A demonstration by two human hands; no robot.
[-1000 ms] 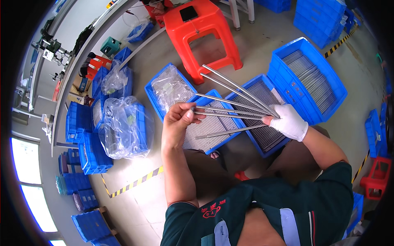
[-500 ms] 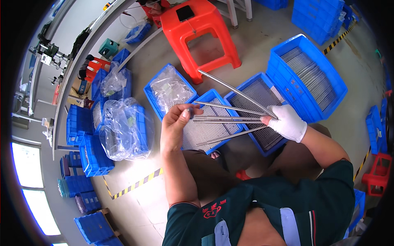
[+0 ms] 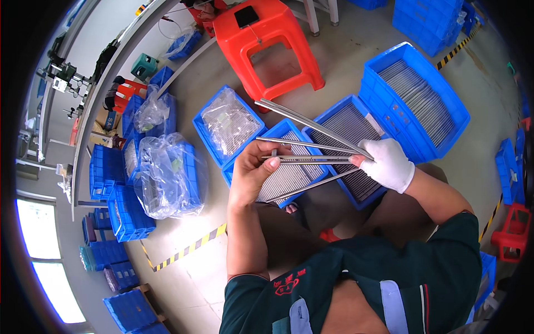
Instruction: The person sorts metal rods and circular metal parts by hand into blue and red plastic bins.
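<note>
My right hand (image 3: 385, 165), in a white glove with bare fingertips, is closed around several slim metal rods (image 3: 311, 123) that fan out to the left. My bare left hand (image 3: 257, 167) is at the far ends of the middle rods, its thumb and fingers pinching a small grey piece (image 3: 274, 153). I cannot tell whether that piece is threaded on a rod or only beside it. Under the hands is a blue crate (image 3: 321, 179) with rows of light rods. To its right, another blue crate (image 3: 356, 202) holds darker rods.
At the right is a deeper blue crate (image 3: 384, 119) of rods. A red stool (image 3: 281, 89) bearing a black phone (image 3: 247, 17) stands ahead. A plastic-covered crate (image 3: 207, 125) lies left of centre, and bagged crates (image 3: 192, 172) sit farther left beside a bench frame (image 3: 82, 150).
My left hand has shifted slightly right along the rods, carrying the small grey piece away from the rod tips. The right hand keeps its hold, and the upper rods have moved slightly left.
</note>
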